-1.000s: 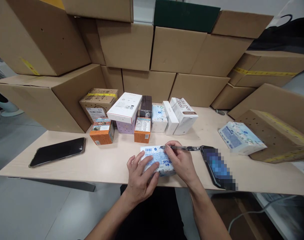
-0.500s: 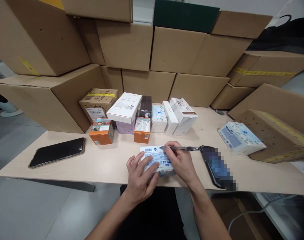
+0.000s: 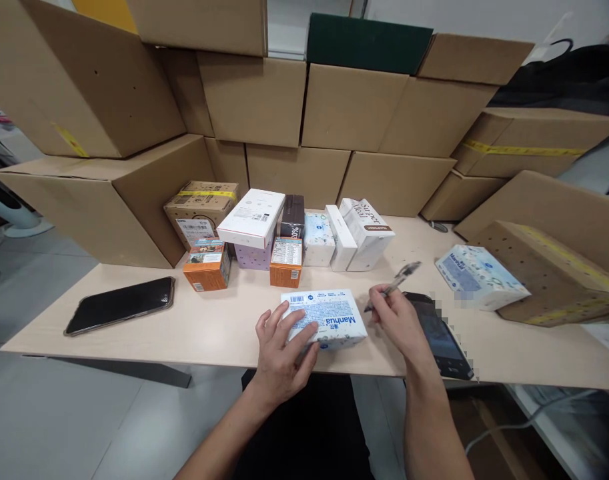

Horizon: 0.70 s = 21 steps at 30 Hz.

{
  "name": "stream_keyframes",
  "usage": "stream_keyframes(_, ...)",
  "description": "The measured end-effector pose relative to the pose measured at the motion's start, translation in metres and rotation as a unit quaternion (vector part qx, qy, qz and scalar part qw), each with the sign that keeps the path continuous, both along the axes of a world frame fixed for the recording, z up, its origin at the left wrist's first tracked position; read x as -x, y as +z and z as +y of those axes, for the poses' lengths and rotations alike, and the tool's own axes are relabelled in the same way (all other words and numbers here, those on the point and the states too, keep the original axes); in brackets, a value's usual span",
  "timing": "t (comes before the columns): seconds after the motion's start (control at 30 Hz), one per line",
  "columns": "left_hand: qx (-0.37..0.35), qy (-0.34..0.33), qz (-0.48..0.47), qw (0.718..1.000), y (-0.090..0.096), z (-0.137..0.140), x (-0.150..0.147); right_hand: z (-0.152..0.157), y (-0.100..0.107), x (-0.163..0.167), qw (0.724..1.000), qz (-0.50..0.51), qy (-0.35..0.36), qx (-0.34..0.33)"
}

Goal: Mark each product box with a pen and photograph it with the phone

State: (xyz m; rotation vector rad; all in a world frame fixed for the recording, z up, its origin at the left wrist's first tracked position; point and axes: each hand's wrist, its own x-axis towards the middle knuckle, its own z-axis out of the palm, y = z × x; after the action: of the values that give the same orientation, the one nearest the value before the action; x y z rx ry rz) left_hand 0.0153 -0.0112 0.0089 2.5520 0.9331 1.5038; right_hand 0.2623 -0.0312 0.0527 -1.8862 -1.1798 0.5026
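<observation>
A soft white-and-blue tissue pack (image 3: 339, 312) marked "Manhua" lies on the table in front of me. My left hand (image 3: 284, 347) rests on its left part, fingers spread across the printed face and thumb by the near edge. To the pack's right and apart from it, my right hand (image 3: 395, 320) pinches a pen (image 3: 400, 276). The pen slants, its tip low beside the pack and its back end up to the right. Beyond the right wrist lies a dark handheld device (image 3: 437, 333), partly covered by the hand and partly pixelated.
A black phone (image 3: 120, 305) lies at the left. Behind the pack stand small cartons, among them an orange box (image 3: 285, 261), a white box (image 3: 251, 217) and a "Super Meal" box (image 3: 367, 233). Another tissue pack (image 3: 479, 277) leans at right. Large cardboard boxes (image 3: 354, 107) wall the back.
My right hand has lifted the pen off the tissue pack and moved right, uncovering the "Manhua" print. My left hand stays on the pack. The view has shifted slightly.
</observation>
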Motion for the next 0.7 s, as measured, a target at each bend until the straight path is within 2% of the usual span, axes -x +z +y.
stream_keyframes(0.1,-0.004,0.003,0.004,1.0,-0.003,0.001,-0.001,0.0,-0.007,-0.011,0.989,-0.106,0.028,0.099)
stream_keyframes(0.23,-0.014,0.014,0.006,1.0,-0.004,0.003,-0.003,0.003,-0.017,-0.01,0.979,-0.147,0.031,0.141)
stream_keyframes(0.37,-0.007,0.031,0.01,0.999,-0.003,0.005,-0.005,0.007,-0.02,-0.001,0.966,-0.195,-0.005,0.168)
stream_keyframes(0.47,0.006,0.062,0.001,0.998,-0.004,0.006,-0.007,0.002,-0.018,0.005,0.96,-0.22,-0.036,0.171)
stream_keyframes(0.57,0.008,0.078,-0.015,0.997,-0.004,0.005,-0.006,-0.018,-0.017,0.006,0.951,-0.263,-0.082,0.138)
stream_keyframes(0.7,-0.029,0.052,-0.042,0.997,-0.004,0.001,-0.003,-0.06,-0.025,-0.014,0.894,-0.377,-0.22,0.103)
